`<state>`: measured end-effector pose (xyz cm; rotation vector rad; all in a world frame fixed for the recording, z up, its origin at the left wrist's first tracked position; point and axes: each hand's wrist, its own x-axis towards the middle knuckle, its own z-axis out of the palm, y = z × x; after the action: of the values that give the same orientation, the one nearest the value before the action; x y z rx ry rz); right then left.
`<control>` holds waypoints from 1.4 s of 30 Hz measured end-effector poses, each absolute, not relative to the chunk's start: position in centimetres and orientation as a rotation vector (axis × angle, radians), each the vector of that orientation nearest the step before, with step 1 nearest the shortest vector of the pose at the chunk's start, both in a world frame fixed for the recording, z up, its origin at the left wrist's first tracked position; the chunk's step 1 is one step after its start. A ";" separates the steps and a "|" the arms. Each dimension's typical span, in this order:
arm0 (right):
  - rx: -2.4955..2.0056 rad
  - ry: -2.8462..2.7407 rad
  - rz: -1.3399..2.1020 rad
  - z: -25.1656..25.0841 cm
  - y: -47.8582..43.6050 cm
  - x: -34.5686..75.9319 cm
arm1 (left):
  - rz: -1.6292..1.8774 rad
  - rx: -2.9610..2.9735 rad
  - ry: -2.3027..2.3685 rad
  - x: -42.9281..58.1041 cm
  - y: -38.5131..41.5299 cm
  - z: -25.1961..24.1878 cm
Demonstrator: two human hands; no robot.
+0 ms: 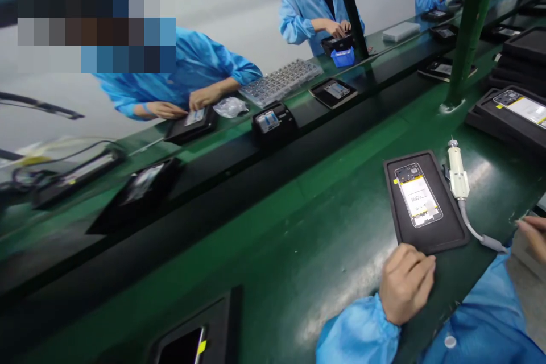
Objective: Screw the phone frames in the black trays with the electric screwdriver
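My left hand [407,284] rests on the green bench with its fingers curled in, knuckles up, against the near edge of a black tray [447,233]. Nothing shows in its fingers. In that tray lies an opened phone [418,196] with a white battery and a small yellow tab on its side. At the right edge of the view, my right hand [533,236] is only partly visible, off the bench, with fingers stretched out and apart. Between the tray and that hand lies a white electric screwdriver [457,170] with a grey cable.
Stacked black trays [512,119], the top one holding a phone, stand at the right. Another tray [230,318] is at the near left. A dark conveyor belt [239,182] carries more trays. A green post [467,45] rises from the bench. Several co-workers in blue work opposite.
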<state>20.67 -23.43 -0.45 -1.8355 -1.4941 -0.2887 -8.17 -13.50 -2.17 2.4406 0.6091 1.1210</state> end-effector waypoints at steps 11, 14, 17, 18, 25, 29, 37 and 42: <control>-2.107 -1.981 -0.178 -2.1 -10.7 5.4 | 1.046 2.538 0.680 -10.3 -11.5 -4.2; -2.189 -2.059 -0.150 -1.6 -10.3 5.0 | 1.056 2.525 0.690 -10.2 -11.5 -4.2; -2.180 -2.089 -0.120 -0.9 -10.1 5.7 | 1.055 2.511 0.687 -10.2 -11.4 -4.3; -2.158 -2.059 -0.097 -0.6 -10.0 6.4 | 1.054 2.510 0.688 -10.2 -11.4 -4.3; -1.730 -1.291 0.326 -1.1 -9.4 11.3 | 1.046 2.505 0.685 -10.1 -11.4 -4.1; -1.654 -1.280 0.335 -1.8 -10.7 10.6 | 1.068 2.513 0.687 -10.1 -11.2 -4.0; -1.728 -1.586 0.165 -2.6 -16.1 11.0 | 0.985 2.523 0.794 -15.5 -13.4 -3.7; -1.671 -1.706 0.277 -5.0 -18.3 7.1 | 0.895 2.273 1.732 -18.3 -16.1 -6.3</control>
<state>7.07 -18.25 -5.02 -1.6713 -1.7057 0.2768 -18.33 -16.09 -6.29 2.2728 1.7317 0.8953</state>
